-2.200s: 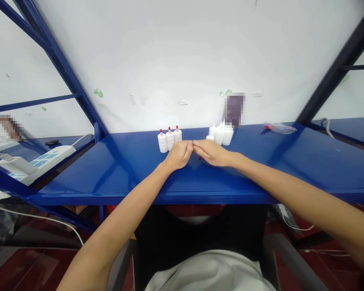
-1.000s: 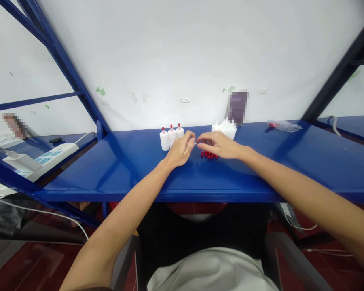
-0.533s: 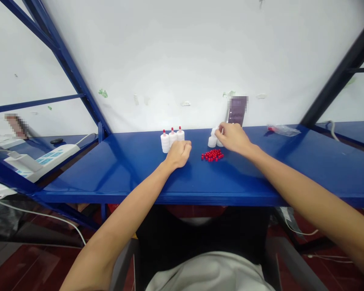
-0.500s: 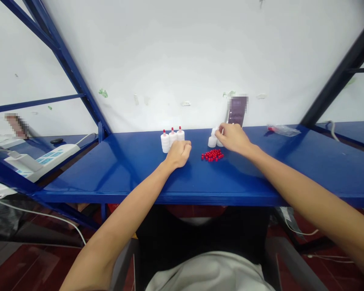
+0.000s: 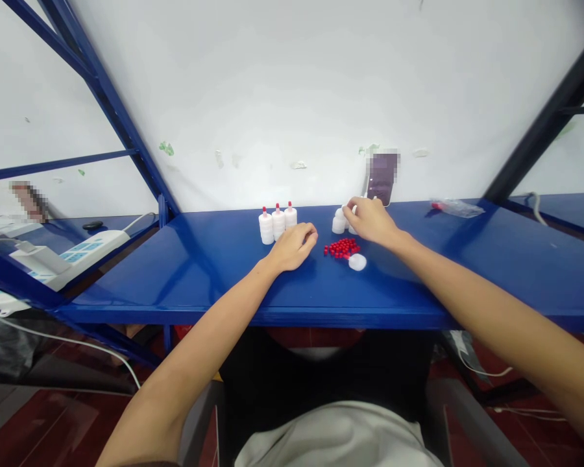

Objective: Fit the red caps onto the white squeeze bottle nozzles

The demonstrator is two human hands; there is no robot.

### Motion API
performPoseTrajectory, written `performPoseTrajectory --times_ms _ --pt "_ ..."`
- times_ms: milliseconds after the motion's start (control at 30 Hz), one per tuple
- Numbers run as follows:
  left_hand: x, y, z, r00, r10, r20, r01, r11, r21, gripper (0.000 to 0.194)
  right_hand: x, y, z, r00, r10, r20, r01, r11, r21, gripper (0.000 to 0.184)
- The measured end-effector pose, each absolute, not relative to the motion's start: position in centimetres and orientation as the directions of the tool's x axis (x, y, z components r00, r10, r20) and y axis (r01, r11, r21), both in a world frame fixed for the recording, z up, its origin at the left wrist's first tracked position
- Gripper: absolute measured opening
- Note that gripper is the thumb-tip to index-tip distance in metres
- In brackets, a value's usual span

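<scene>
Head view, left hand near 3 red-tipped bottles, right hand at white bottles, grips unclear

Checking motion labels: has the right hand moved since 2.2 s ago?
Yes, rightward: the right hand was lower left of the green wall patch and now sits roughly below it.

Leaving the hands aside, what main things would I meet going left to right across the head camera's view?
White power strip, red-tipped white bottles, small red pieces, dark phone, clear plastic bag.
</scene>
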State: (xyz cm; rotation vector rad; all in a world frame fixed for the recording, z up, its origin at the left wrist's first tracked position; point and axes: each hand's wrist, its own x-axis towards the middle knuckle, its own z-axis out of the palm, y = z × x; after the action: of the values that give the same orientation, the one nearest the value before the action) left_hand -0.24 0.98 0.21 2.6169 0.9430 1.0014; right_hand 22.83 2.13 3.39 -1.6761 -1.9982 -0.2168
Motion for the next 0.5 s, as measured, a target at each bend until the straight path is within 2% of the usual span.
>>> performPoseTrajectory --times_ms 333,433,500 --pt "-0.2 0.7 0.2 0.624 0.582 0.522 0.473 -0.813 0.341 0.015 22.4 1.8 3.9 -0.136 0.869 0.475 0.942 0.262 -0.209 0.038" --pt "-0.2 0.8 0.2 0.617 0.592 0.519 0.476 -0.806 0.353 0.016 22.8 0.7 5.1 -0.212 0.888 0.408 0.940 0.300 -0.164 0.032" --pt "-0.2 0.8 0.2 0.598 0.612 0.517 0.494 -0.790 0.364 0.017 23.6 -0.2 6.0 -0.301 0.903 0.306 0.925 0.355 -0.138 0.027"
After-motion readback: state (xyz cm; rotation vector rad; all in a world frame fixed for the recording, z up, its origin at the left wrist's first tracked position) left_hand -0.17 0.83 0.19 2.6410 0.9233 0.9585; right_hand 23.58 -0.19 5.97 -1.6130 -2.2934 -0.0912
